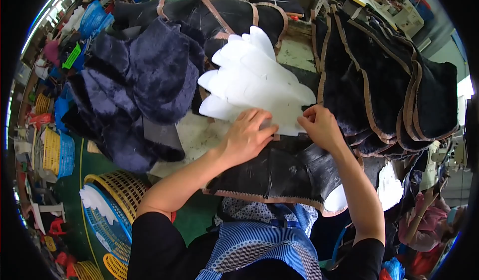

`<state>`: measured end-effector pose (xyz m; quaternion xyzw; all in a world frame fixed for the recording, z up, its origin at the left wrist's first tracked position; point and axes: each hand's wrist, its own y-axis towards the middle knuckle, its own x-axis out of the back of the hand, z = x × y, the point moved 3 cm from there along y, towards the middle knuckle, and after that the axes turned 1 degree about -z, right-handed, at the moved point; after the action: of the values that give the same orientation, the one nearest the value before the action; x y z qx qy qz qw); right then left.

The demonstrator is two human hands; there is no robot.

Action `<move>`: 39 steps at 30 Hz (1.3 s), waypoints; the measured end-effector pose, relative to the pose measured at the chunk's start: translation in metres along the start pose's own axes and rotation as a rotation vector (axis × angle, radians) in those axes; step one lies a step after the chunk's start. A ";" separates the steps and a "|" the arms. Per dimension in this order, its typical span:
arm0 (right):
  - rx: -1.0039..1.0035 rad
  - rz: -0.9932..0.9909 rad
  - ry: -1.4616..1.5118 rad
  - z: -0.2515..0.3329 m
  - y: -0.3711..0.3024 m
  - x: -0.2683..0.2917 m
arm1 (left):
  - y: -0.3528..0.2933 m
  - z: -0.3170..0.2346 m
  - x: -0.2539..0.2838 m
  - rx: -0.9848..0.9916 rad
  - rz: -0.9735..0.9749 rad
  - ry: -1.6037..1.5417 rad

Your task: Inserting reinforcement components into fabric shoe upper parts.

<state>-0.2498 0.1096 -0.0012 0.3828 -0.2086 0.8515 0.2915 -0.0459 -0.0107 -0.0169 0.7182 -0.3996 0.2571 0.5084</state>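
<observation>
White sheets (pixel 254 83), scalloped and fanned in a loose stack, sit at centre frame, just above the middle; they lie over the desk (pixel 194 140) and dark pieces, with the narrow end toward the person; exact count is unclear, edges overlap.

Left hand (pixel 252 133) rests on the lower edge of the white sheets, fingers bent, thumb stretched toward frame right; cannot tell whether it clasps a sheet or only presses; right hand (pixel 318 124) pinches the lower right corner between thumb and index finger; the 2 hands are near each other, not touching.

Handling, judged by look: white sheets seem light, thin and fairly stiff, smooth enough to slide over each other; scalloped tips likely crease or tear if yanked; best hold is a flat pinch at the lower edge or right corner, other hand steadying the stack.

Around: navy plush pile (pixel 162 70) at centre left; dark brown-trimmed panels (pixel 434 100) at upper right; 1 dark trimmed panel (pixel 269 172) below the hands, its lower edge toward the apron (pixel 264 237); 1 white oval piece (pixel 336 198) beside the right forearm; yellow basket (pixel 119 187) and blue basket (pixel 107 237) at lower left.
</observation>
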 end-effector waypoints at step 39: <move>0.117 -0.379 -0.146 0.024 -0.025 -0.028 | 0.037 0.043 -0.002 0.089 0.206 0.001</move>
<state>-0.2055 0.1046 -0.0045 0.4921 -0.1036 0.7621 0.4077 -0.0793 -0.0560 -0.0136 0.6952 -0.4591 0.3258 0.4469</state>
